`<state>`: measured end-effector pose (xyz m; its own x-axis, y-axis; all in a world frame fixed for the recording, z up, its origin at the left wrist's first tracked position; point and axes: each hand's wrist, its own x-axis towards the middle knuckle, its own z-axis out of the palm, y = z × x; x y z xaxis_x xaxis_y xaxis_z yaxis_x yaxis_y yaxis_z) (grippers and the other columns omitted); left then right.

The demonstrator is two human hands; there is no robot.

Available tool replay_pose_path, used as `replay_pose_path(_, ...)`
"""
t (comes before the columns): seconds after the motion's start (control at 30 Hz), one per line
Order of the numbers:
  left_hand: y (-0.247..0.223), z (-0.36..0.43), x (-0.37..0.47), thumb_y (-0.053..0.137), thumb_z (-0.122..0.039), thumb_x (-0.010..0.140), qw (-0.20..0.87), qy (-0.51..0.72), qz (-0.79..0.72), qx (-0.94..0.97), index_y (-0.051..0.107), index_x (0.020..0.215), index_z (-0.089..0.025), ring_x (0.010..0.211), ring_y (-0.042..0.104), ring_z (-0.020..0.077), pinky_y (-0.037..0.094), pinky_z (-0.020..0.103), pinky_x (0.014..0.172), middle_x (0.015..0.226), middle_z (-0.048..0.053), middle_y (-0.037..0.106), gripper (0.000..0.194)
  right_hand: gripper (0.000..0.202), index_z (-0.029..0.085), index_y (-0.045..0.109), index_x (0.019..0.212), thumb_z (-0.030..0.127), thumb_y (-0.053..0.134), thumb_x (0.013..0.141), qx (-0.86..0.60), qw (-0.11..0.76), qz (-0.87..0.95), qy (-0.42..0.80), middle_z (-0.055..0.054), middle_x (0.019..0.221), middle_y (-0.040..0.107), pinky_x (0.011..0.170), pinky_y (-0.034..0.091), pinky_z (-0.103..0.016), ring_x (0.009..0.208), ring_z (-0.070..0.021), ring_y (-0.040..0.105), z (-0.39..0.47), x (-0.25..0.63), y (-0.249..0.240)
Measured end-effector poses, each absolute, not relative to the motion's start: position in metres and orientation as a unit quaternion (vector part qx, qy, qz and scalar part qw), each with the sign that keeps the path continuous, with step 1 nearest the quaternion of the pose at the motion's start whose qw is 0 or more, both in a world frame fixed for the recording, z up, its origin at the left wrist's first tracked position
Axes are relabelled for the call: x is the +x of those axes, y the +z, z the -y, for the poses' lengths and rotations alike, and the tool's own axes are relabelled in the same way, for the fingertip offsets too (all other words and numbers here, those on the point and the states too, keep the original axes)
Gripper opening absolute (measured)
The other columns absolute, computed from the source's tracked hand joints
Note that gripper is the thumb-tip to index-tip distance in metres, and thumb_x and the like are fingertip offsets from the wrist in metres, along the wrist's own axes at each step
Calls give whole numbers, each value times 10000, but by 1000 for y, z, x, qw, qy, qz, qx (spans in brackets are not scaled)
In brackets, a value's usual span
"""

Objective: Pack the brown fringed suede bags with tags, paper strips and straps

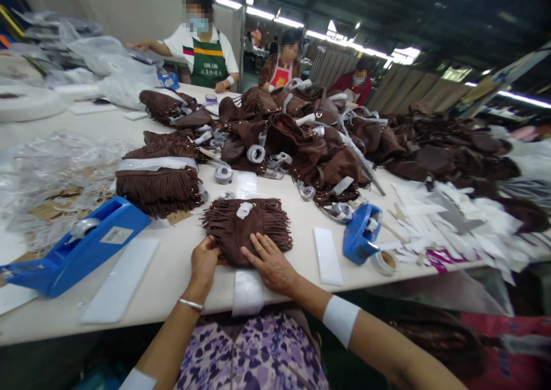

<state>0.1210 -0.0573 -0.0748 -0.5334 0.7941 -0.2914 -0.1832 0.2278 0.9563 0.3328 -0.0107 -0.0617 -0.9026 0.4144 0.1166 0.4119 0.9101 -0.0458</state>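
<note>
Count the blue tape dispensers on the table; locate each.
2 visible: one dispenser left of the left hand, another dispenser right of the right hand. One far blue object is unclear; piled bags may hide more.

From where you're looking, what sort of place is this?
Probably a bag factory or workshop: there's a heap of brown bags, a blue tape dispenser, and a co-worker in a green apron.

Long white tube lights [260,14] glow under a dim grey roof [486,11]; the flat cream tabletop [303,258] is bright, right edge blurred.
</note>
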Motion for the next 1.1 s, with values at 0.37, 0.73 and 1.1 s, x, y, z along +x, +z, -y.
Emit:
replay_pose_path(0.37, -30, 73, 148, 395, -162, 931, 14, 371, -614, 697, 599, 1244, -169, 1258, 542, 224, 404, 406, 1123, 1294, 117, 626, 374, 670, 149, 341, 1505, 282, 571, 890, -206, 99, 971, 73, -246, 1578, 238, 1171, 221, -596, 1490, -364, 130, 9, 337, -60)
replay_pose_path(0.73, -63, 17, 142, 262, -511, 994, -10, 165, -535, 828, 122, 1550, -80, 1510, 156, 306, 184, 536, 1220, 1627, 168, 190, 717, 562, 99, 525, 1321, 514, 513, 942, -178, 140, 966, 124, -243, 1601, 170, 1199, 172, -543, 1511, -333, 19, -18, 340, -53)
replay_pose_path(1.1, -82, 34, 150, 454, -725, 853, -19, 144, -522, 841, 55, 1552, -80, 1506, 146, 347, 185, 547, 1211, 1623, 221, 143, 1032, 547, 182, 356, 1500, 177, 459, 962, -340, 102, 932, 70, -196, 1505, 407, 1080, 386, -465, 1352, -266, 431, -23, 401, -49)
